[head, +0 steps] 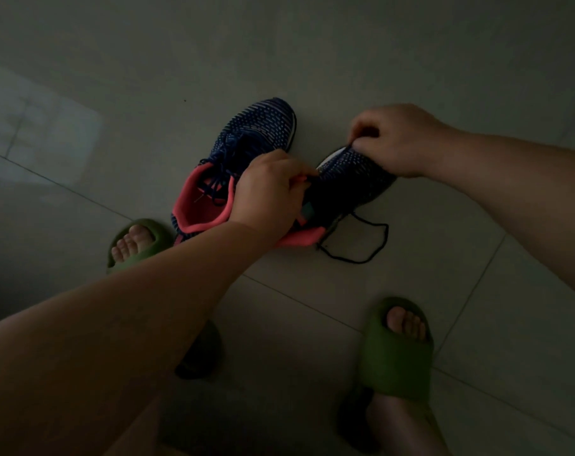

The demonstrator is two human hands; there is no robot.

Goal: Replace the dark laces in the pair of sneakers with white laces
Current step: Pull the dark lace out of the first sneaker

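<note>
Gripping the collar end of the right-hand sneaker with the left hand, fingers curled around the tongue and pink lining. Pinching something thin at the toe end with the right hand, fingertips drawn tightly together; too dim to tell whether a lace end or the fabric edge. Tipped on its side and raised off the tiled floor at the front, with the long axis running from the pink heel at lower left up to the toe at upper right. Trailing from under the heel, a loose dark lace, looped across the tile just beside the shoe. Standing flat on the floor just to the left, the second sneaker, touching or nearly touching the held one behind the left hand, toe pointing away and slightly right, pink opening toward the viewer, dark laces threaded and lying slack over the tongue. Lower down, two feet in green slippers, one near the second sneaker's heel, the other well apart at lower right.
</note>
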